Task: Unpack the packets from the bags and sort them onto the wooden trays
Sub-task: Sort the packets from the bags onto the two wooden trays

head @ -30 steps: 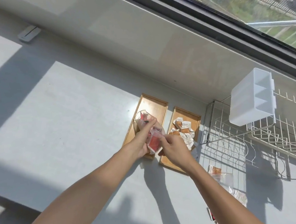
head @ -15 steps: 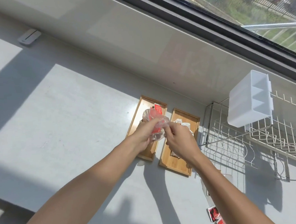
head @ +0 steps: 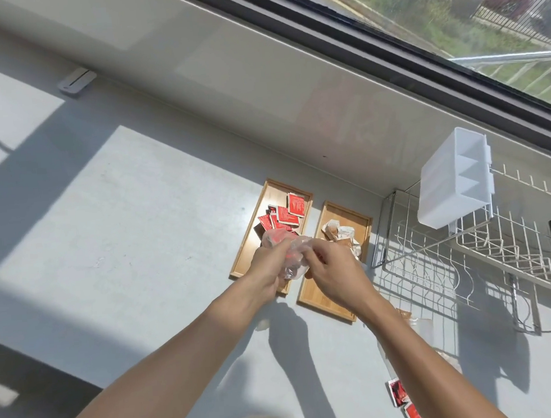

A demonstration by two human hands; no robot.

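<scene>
head view. left hand [head: 265, 268] and right hand [head: 332, 271]: both grip one crumpled clear bag [head: 288, 253] over the left tray [head: 250, 246]. red packets [head: 284, 213]: heaped at the tray's 12 o'clock end. right tray [head: 320, 303]: at 3 o'clock, holds brown packets [head: 339, 233]. loose red packets [head: 403, 399]: on the counter [head: 105, 220] at 5 o'clock. step: emptying the bag. next: likely shake out any remainder, drop the bag.
</scene>
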